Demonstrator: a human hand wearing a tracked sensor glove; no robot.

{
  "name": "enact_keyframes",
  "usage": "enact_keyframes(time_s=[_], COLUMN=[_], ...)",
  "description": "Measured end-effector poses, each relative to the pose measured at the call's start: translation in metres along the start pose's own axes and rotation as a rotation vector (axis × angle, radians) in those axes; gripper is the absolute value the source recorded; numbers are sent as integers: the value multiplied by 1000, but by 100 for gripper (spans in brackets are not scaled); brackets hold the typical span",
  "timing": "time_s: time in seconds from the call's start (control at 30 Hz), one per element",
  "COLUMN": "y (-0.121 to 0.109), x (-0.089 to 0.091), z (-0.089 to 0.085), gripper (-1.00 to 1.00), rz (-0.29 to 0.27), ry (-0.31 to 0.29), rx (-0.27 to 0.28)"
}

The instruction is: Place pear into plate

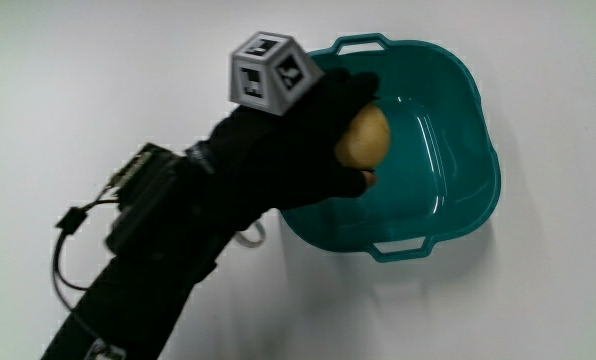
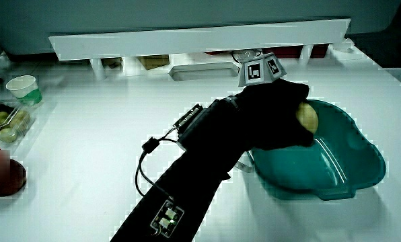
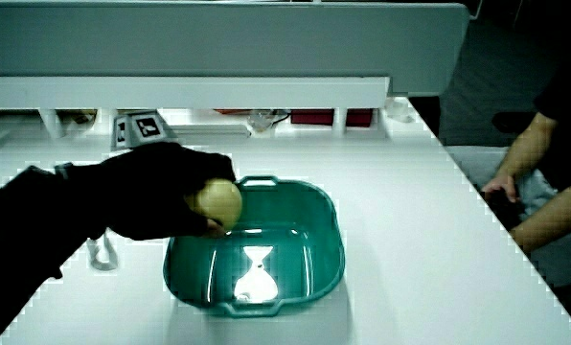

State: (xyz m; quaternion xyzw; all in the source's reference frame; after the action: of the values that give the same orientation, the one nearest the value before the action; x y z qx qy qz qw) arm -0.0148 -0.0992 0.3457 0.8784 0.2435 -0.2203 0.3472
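A yellow-brown pear [image 1: 363, 138] is held in the gloved hand [image 1: 318, 140], whose fingers are curled around it. The hand hovers over the rim of a teal plate, a deep basin with two handles [image 1: 458, 110]. In both side views the pear [image 2: 307, 117] [image 3: 218, 202] pokes out from the black glove [image 2: 274, 114] [image 3: 151, 196] just above the basin's [image 2: 362, 168] [image 3: 324, 240] inner edge. A patterned cube [image 1: 270, 72] sits on the back of the hand. The basin holds nothing else that I can see.
A low white partition [image 2: 200, 37] runs along the table's edge away from the person. A paper cup [image 2: 23, 89], a clear box of small fruit [image 2: 5, 124] and a dark red round thing [image 2: 2, 176] stand at the table's edge.
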Motion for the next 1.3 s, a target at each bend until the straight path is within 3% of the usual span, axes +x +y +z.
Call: enact_keyframes(time_s=[0.13,0.2,0.23,0.27,0.3,0.33,0.37,0.43,0.63,0.7,1.1,1.3], y=[13,30,31,26,42,32,31,41,45,50,54,55], x=[0,-7,-4,2,-8,2,4,-1,1,-6,-14,-17], z=[-15,-30,-31,-30,-44,-38,-40,-52,-62,-71,-67,-71], gripper=[0,0,0,0,0,0,0,0,0,0,0,-26], rz=[25,1,-5,30,-4,22,25,20,53,53,89,105], ry=[0,-20,28,13,-2,39,40,24,52,25,12,-19], rx=[-32,-46,-31,-55,-43,-59,-63,-84,-117,-133,-158,-190])
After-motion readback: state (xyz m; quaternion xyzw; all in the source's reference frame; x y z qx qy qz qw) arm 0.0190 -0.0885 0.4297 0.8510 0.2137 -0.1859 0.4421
